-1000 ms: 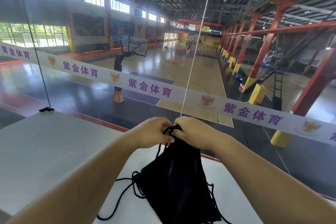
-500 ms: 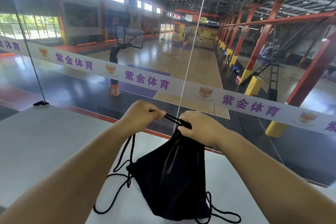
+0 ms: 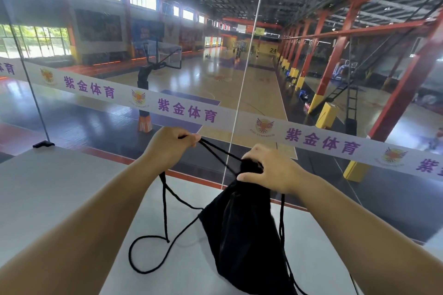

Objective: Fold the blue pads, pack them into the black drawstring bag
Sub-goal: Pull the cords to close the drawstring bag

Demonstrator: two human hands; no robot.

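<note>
White table [image 3: 60,199]: one black drawstring bag [image 3: 242,235], two hands gripping.

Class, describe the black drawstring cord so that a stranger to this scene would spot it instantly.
Start at the white table before the glass wall. On it stands the black drawstring bag, its neck held by the right hand. The cord runs taut from there to the left hand.

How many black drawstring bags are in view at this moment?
1. The black fabric drawstring bag stands on the grey table, its gathered neck gripped by the right hand; the left hand pulls its black cords. No blue pads show; possibly inside.
</note>
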